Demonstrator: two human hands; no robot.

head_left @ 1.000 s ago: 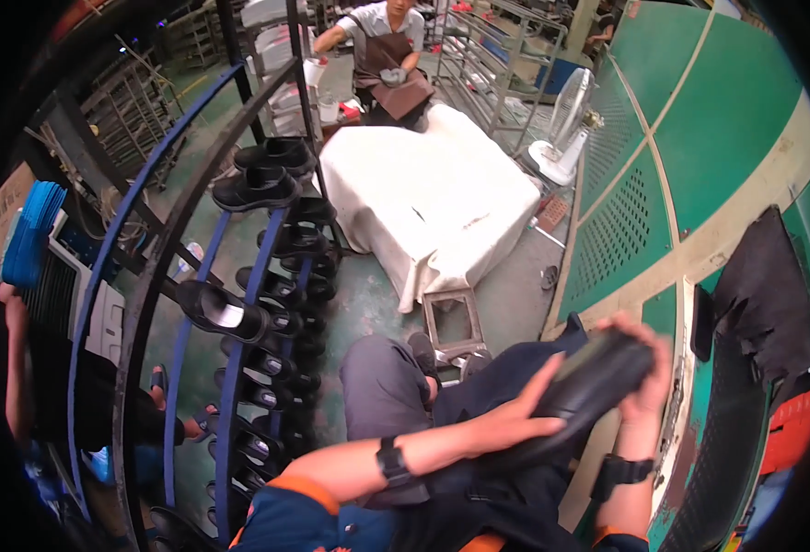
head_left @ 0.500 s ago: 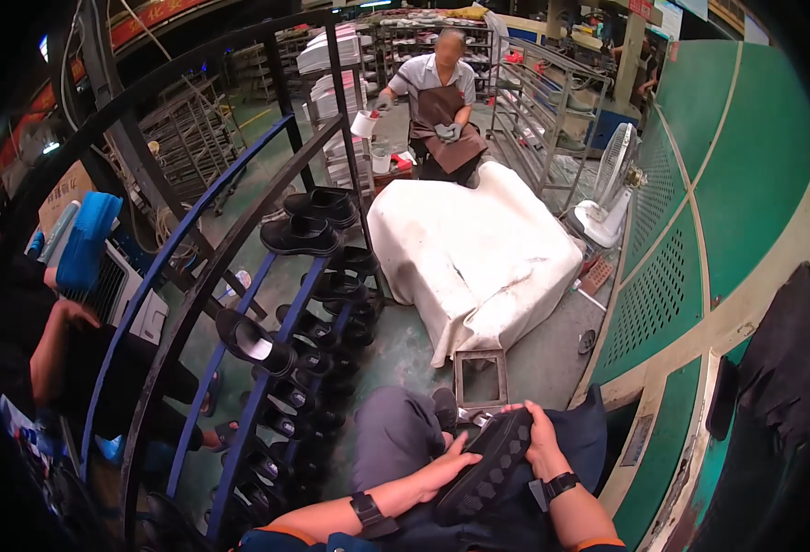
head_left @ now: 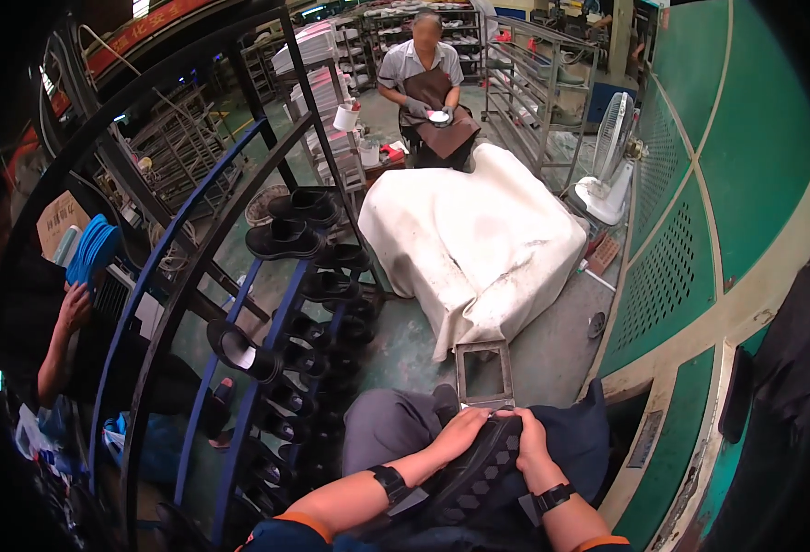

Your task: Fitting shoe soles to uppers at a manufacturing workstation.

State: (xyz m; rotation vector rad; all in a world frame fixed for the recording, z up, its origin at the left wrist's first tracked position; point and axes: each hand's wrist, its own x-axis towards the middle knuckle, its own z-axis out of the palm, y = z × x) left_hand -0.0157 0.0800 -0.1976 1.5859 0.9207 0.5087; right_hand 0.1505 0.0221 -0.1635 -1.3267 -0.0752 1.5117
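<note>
A black shoe (head_left: 483,465) lies over my lap, its patterned sole turned up toward me. My right hand (head_left: 532,440) grips its far end from the right side, fingers wrapped round the edge. My left hand (head_left: 458,434) is closed on the same end from the left, its fingertips meeting the right hand's near the tip. What lies under the fingertips is too small to make out. Just beyond both hands, a worn metal frame (head_left: 483,373) stands against the white cloth cover (head_left: 469,239).
A blue and black rack (head_left: 248,396) with several black shoes (head_left: 281,239) stands at my left. Green machine panels (head_left: 667,285) run along the right, near a white fan (head_left: 607,156). A seated person (head_left: 428,87) faces me; another at far left holds blue flat pieces (head_left: 94,248).
My left hand has slid forward along the shoe to its far end. The seated person has brought both hands together round a white item. The left co-worker's blue pieces are now raised in the hand.
</note>
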